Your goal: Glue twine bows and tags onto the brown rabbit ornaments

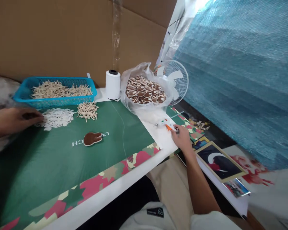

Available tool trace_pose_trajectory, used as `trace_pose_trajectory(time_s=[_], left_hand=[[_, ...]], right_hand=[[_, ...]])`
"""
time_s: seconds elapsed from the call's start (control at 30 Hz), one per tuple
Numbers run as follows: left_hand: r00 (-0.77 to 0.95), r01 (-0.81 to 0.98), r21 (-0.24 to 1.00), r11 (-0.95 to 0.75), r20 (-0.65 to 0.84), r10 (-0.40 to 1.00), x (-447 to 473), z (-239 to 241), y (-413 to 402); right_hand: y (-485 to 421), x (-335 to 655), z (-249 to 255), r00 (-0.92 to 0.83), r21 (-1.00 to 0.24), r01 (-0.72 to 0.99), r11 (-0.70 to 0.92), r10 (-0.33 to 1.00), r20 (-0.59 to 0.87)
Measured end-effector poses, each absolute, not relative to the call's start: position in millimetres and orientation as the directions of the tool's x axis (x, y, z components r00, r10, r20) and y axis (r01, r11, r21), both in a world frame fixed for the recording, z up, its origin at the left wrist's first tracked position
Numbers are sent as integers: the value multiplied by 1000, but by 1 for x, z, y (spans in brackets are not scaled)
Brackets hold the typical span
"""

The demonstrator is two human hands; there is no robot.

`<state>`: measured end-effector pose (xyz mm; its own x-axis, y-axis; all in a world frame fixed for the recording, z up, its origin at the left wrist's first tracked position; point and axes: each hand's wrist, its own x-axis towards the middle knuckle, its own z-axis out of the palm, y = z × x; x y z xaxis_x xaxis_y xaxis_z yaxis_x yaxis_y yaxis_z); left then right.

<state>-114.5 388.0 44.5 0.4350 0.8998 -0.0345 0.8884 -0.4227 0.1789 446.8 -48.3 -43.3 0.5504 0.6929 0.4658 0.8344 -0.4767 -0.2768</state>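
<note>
The right hand (182, 136) has its fingers (176, 129) on the handle of the glue gun (164, 122), though whether they grip it cannot be told, and the gun seems light, stiff plastic, best held there, clear of the nozzle beyond them, while the left hand (13, 120) lies flat and empty.

Soft daylight, bright overall. Source upper right: blown-out white patch above translucent blue bubble-wrap sheet (242, 70). Glare streak on clear tape strip (116, 38) down brown cardboard wall (50, 32). Faint shadow under my left hand (14, 120). Frame edges bent, smeared; my right hand (182, 138) slightly soft.
</note>
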Motion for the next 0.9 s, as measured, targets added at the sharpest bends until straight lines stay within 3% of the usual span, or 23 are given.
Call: trace_pose_trajectory(time_s=[0.03,0.17,0.33,0.9], left_hand=[[407,906,156,-393,-71,911,-114,44,385],[362,924,101,-368,70,930,-109,39,365],[320,924,151,-352,202,926,-99,29,350],[285,910,245,-336,221,933,-91,33,340]], right_hand=[[-46,450,-44,560,-278,828,-487,685,467],[-36,458,-49,607,-279,792,-544,648,460],[-27,463,-54,641,-267,761,-592,622,449],[-57,446,-51,634,-273,765,-583,609,477]])
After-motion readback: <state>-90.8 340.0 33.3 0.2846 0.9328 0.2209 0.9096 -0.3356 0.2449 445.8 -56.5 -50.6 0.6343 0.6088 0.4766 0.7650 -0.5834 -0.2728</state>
